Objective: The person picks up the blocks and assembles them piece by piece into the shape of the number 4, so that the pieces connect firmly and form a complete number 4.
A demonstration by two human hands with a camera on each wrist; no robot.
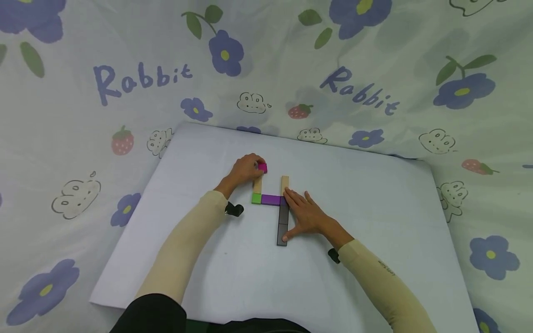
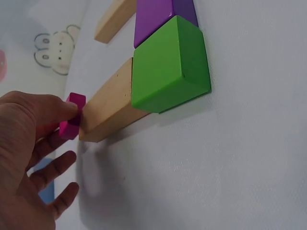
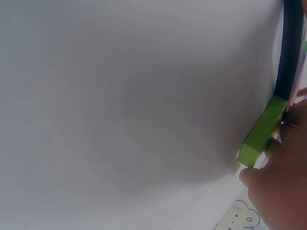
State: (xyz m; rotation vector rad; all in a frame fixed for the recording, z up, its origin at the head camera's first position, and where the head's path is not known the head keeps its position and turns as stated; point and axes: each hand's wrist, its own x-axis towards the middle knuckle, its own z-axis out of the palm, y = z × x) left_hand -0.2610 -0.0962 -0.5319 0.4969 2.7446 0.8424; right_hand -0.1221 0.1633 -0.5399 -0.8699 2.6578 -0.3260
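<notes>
In the head view, my left hand (image 1: 244,169) pinches a small magenta block (image 1: 263,168) between thumb and fingers. The left wrist view shows this magenta block (image 2: 72,116) against the end of a plain wooden block (image 2: 108,105), its other fingers spread. A green block (image 1: 256,199) joins that wooden block to a purple block (image 1: 270,200). My right hand (image 1: 309,216) lies with fingers extended beside two dark grey blocks (image 1: 283,212), its thumb on the near one and fingertips by the far end. In the right wrist view, a green-looking block (image 3: 264,130) adjoins a dark one.
Another wooden block (image 1: 285,181) continues the dark row toward the back. White board (image 1: 374,208) lies under everything, with a patterned cloth (image 1: 266,69) behind and at the sides. Dark wrist devices (image 1: 234,209) sit at both cuffs.
</notes>
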